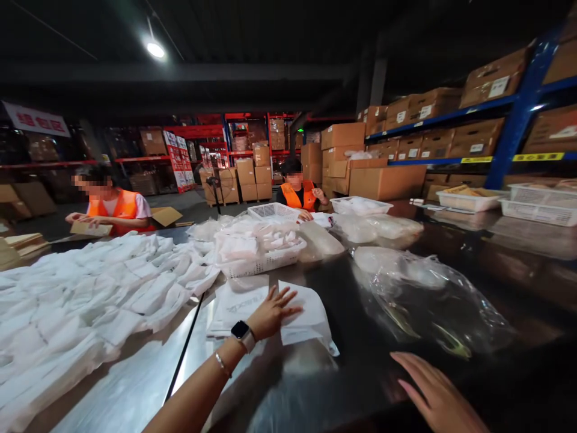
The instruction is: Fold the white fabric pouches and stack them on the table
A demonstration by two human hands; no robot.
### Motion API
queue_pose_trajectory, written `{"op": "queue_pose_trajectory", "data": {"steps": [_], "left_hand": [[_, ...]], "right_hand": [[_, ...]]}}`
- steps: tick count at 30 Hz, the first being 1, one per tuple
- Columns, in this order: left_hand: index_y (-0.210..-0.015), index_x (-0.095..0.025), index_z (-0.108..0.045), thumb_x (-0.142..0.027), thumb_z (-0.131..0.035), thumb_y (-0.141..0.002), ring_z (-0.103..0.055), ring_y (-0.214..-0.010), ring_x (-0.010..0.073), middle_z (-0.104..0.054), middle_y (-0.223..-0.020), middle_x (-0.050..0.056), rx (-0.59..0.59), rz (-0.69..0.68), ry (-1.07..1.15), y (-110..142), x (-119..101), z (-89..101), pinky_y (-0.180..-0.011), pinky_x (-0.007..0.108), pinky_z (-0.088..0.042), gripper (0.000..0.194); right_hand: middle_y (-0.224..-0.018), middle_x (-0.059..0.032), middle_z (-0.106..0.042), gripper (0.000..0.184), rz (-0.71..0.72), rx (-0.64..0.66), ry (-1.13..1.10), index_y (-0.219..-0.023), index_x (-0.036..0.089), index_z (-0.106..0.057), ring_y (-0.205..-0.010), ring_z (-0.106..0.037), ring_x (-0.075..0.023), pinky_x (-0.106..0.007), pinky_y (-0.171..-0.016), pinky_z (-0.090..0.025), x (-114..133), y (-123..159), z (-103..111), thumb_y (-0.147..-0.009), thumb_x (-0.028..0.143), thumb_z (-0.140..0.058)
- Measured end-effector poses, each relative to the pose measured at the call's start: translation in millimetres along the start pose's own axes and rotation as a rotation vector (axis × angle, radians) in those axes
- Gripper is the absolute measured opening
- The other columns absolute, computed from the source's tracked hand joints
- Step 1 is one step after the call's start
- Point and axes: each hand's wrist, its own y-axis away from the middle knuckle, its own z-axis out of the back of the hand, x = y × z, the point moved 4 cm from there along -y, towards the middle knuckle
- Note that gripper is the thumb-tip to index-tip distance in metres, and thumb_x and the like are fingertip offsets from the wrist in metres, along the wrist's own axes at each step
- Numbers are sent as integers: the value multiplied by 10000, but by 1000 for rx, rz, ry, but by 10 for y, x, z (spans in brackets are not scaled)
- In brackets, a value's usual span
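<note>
My left hand [276,311], with a watch and a bracelet on its arm, is open, fingers spread over the inner edge of a white bag [306,313] on the dark metal table. Just left of it lies a stack of white printed bags [238,300], partly hidden by the hand and wrist. My right hand [428,385] is at the lower right, above the table, its fingers stretched out and nothing in them. Beyond it lies a large clear plastic bag [419,288]. A white basket [265,261] holding small white packets stands behind the stack.
A broad heap of white bags [90,300] covers the table's left side. More clear bags [378,227] and white baskets [469,201] stand farther back. Two people in orange vests work across from me, one at left [121,210], one at the far side [300,195]. Boxed shelves line the right.
</note>
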Motion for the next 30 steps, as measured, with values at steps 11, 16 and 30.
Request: {"op": "queue_pose_trajectory", "data": {"steps": [11, 16, 30], "left_hand": [[-562, -240, -227, -651, -295, -929, -198, -496, 98, -207, -533, -63, -425, 327, 728, 37, -329, 518, -480, 257, -218, 555], [-582, -231, -244, -765, -273, -870, -191, -508, 88, -204, -548, -63, -419, 324, 805, 179, -413, 658, -464, 255, -163, 607], [-1343, -233, -517, -293, -414, -993, -471, -1311, 218, -589, -1344, 83, -156, -424, 163, 796, -669, -176, -1165, 407, -262, 369]], "right_hand": [[-1212, -176, -653, 861, -387, 332, -1387, -1197, 222, -633, -1122, -617, -343, -514, -976, -477, 1103, -969, -679, -558, 796, -699], [-900, -123, -745, 571, -686, 139, -1320, -900, 169, -736, -951, -684, -328, -450, -892, -546, 1258, -959, -531, -610, 660, -768], [-1367, -123, -541, 688, 744, 281, -395, -1460, 221, -409, -1285, -477, -261, -419, -1088, -401, 937, -493, -247, -806, 132, -604]]}}
